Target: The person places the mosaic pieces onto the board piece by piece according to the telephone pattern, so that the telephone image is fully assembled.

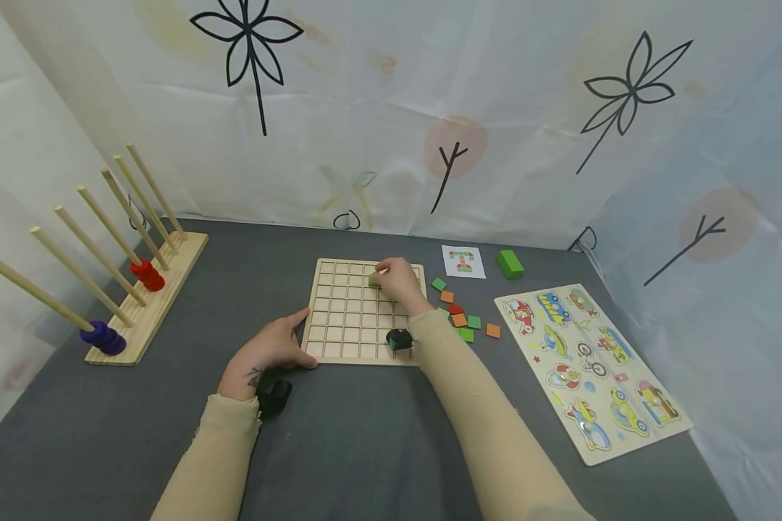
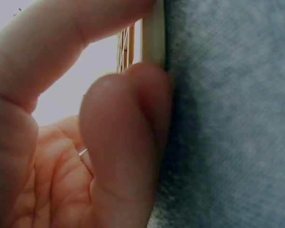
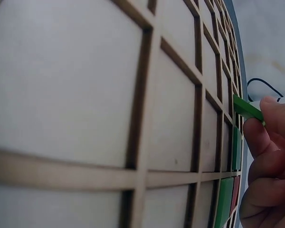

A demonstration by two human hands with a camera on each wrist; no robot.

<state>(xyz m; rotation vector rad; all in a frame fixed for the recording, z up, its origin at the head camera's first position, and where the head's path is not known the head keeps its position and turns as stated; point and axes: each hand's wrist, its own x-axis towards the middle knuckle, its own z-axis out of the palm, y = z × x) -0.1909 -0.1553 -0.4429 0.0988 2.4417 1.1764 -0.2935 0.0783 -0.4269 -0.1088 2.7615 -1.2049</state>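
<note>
A wooden grid board (image 1: 345,318) lies flat on the dark table. My right hand (image 1: 400,282) is over its far right part, pinching a green square tile (image 3: 247,109) between thumb and finger. The tile is tilted, with its lower edge at a cell of the grid. Close by, a green tile (image 3: 223,204) and a red tile (image 3: 235,194) sit in cells, partly hidden from the head view by the hand. At the near left corner, my left hand (image 1: 274,347) touches the board's edges with thumb and index finger spread apart.
Loose green, orange (image 1: 492,331) and red (image 1: 455,309) tiles lie right of the board. Behind them are a pattern card (image 1: 463,272) and a green block (image 1: 510,264). A picture puzzle (image 1: 563,340) lies at right. A peg stand (image 1: 163,297) with red and blue rings stands at left.
</note>
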